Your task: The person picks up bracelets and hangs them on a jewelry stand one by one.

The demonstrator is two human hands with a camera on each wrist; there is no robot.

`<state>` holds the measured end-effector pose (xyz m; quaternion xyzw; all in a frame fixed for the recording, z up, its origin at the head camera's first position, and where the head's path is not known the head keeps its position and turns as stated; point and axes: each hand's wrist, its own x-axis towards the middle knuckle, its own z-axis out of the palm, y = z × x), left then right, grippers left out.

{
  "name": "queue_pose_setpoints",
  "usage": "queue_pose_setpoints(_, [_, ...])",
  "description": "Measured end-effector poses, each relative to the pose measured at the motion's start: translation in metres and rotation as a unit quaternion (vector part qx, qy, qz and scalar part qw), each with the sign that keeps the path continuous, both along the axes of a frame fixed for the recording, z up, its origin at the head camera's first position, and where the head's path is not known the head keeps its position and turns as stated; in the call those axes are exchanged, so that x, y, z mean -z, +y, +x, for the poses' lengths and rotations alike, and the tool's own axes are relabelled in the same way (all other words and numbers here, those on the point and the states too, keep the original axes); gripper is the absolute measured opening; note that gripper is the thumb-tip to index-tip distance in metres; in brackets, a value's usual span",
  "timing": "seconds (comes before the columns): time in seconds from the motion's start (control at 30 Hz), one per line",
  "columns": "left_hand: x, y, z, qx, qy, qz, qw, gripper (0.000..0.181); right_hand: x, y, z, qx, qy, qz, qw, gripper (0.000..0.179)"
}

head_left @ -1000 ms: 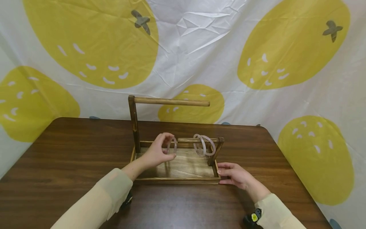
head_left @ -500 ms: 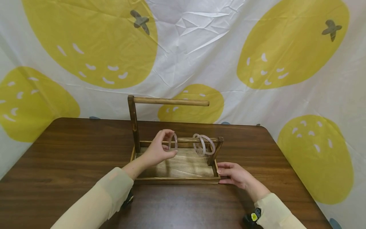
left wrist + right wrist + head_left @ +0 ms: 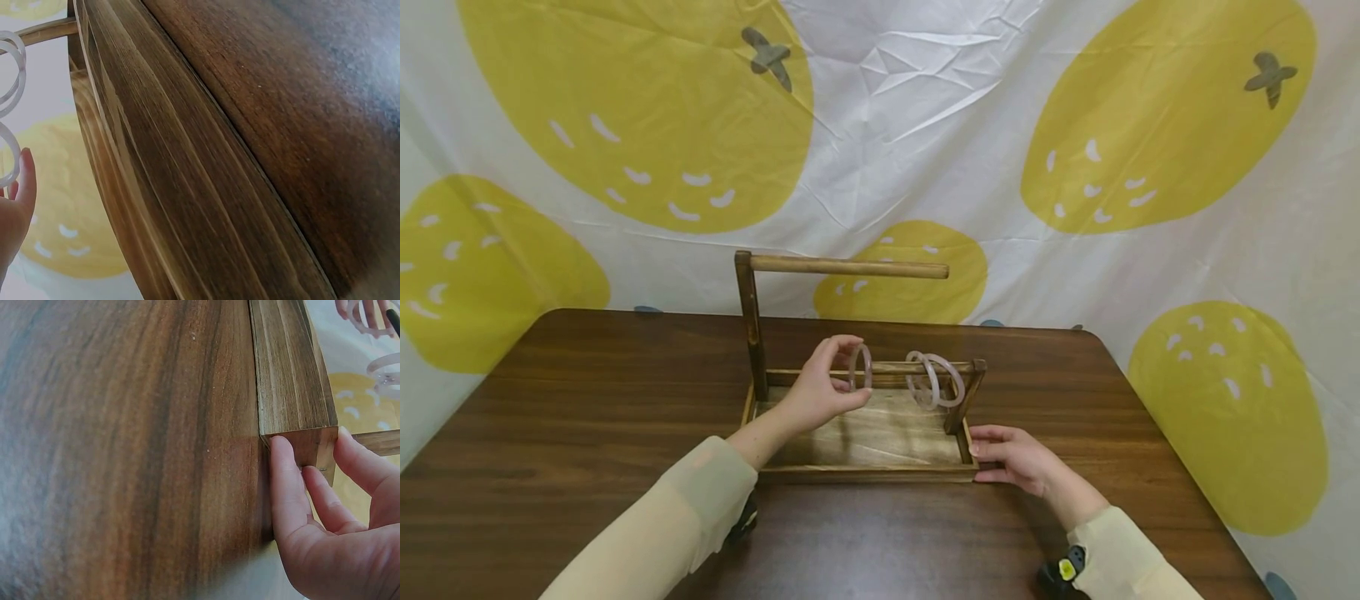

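Observation:
My left hand [image 3: 822, 385] pinches a pale translucent bangle [image 3: 868, 367] between thumb and fingers. It stands upright at the free left end of the stand's lower bar [image 3: 891, 367]; whether the tip is inside the ring I cannot tell. Further right, a pair of similar bangles [image 3: 934, 383] hangs round that bar near its post. The wooden stand has a shallow tray base [image 3: 865, 475]. In the right wrist view, fingers of my right hand [image 3: 337, 544] touch the tray's end wall [image 3: 303, 447]; they look fairly straight.
A tall post [image 3: 749, 325] at the tray's left carries a longer upper bar [image 3: 850, 267], with nothing hung on it. The stand rests on a dark brown table [image 3: 625, 392]. Behind hangs a white cloth [image 3: 917, 150] printed with yellow fruit.
My left hand has moved slightly right and up with the bangle, bringing it to the lower bar's free end. The right hand, the stand and the hanging bangles have stayed put.

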<state>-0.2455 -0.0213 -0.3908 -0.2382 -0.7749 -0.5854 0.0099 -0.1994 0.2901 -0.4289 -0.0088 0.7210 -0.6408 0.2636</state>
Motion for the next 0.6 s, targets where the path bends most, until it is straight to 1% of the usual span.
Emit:
queue_pose_setpoints(0.3, [-0.001, 0.006, -0.001, 0.0, -0.014, 0.007, 0.9999, 0.06, -0.001, 0.0, 0.001, 0.0, -0.002, -0.004, 1.0, 0.059])
queue_pose_setpoints(0.47, [-0.003, 0.009, -0.001, -0.008, -0.027, -0.004, 0.9996, 0.062, -0.003, -0.001, 0.001, 0.002, -0.003, -0.004, 1.0, 0.06])
queue_pose_setpoints(0.6, [-0.004, 0.013, 0.0, -0.009, -0.038, -0.007, 0.9992, 0.064, -0.002, -0.001, 0.001, 0.003, -0.004, -0.006, 1.0, 0.06])
